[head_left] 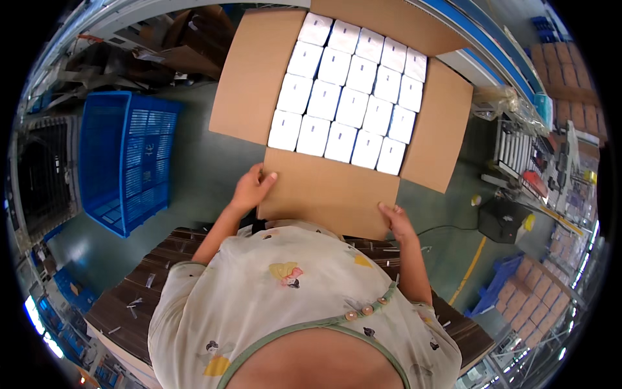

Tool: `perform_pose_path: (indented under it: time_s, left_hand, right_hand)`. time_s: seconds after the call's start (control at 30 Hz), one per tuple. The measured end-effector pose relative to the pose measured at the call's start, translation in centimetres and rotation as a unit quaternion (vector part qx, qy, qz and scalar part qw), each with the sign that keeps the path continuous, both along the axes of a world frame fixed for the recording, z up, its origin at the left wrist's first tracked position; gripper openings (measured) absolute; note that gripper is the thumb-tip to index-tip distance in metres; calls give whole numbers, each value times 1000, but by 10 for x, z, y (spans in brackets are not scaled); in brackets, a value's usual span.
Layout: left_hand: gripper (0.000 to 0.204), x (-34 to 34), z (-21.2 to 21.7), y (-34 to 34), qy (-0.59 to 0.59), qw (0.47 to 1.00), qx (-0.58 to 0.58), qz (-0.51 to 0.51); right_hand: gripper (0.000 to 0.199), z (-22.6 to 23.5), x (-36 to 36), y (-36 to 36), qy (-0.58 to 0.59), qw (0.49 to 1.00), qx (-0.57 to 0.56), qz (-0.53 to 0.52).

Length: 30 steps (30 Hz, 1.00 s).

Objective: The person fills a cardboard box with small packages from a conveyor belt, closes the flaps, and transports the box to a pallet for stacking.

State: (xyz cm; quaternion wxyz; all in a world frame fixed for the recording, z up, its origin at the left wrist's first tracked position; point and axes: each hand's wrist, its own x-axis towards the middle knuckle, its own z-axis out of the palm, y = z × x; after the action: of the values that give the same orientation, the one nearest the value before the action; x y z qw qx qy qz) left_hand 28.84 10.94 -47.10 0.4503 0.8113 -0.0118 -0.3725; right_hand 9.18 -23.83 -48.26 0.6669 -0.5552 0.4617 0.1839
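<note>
A large open cardboard carton (pixel 243 78) stands before me, its flaps folded outward. Rows of several white packs (pixel 337 65) with blue sides fill it, each with a small dark mark on top. My left hand (pixel 253 189) grips the left edge of the near flap (pixel 327 191), thumb on top and most fingers out of sight behind the edge. At the flap's right edge, my right hand (pixel 398 222) is closed on the cardboard, thumb on its upper side. The flap slopes down toward my body.
To the left, a blue plastic crate (pixel 129 162) stands on the green floor. Stacked flat brown cardboard (pixel 139 292) lies behind me. On the right are a roller conveyor (pixel 512 152), a black box-shaped object (pixel 502 219) and a cable. Stacked cartons (pixel 534 295) stand farther right.
</note>
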Motion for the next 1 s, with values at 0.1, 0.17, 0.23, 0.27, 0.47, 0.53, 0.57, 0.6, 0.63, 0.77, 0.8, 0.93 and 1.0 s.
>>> perform_pose_path:
  time_s: [0.1,0.17,0.23,0.27,0.47,0.53,0.57,0.6,0.63,0.77,0.8,0.93,1.0]
  left_hand:
    - [46,31,52,10,243,926,-276,89]
    - [48,56,88,14,132,953,-270,50]
    - [35,86,99,1,-150,974,-154,77]
    - [28,102,107,-18,-268,948,-153,80]
    - [52,213,143,-185,-686,720,-31,-98]
    - [54,246,126,-219,-742,655,77,-118]
    - [54,256,118,-231,-733,652,123,-147]
    - [53,266,112,-239,-722,648,171,-173]
    - [52,253,117,-244,-687,672,182,-209]
    - [63,183,76,-207,-466,787,204,-348]
    - [72,165,42,-190,-509,739,220,-384]
    - [91,153,9,-171,-455,795,206,-344]
    - [93,150,9,-169,-440,802,194,-355]
  right_hand:
    - [50,67,37,-4,-280,899,307,-139]
    - [55,90,70,9,-414,873,254,-52]
    - [55,89,96,23,-392,918,6,-57]
    - [54,76,111,30,-355,906,-202,110]
    - [79,17,154,60,-135,706,-544,434]
    - [79,18,150,54,-168,707,-529,439]
    - [80,17,148,50,-182,710,-519,439]
    - [79,19,149,50,-180,713,-513,443]
    - [79,20,149,48,-169,720,-506,443]
    - [73,29,148,36,-176,729,-483,451]
    - [70,32,149,30,-191,724,-484,453]
    - [38,31,141,-88,-97,792,-602,12]
    - [41,16,101,-149,71,769,-620,-139]
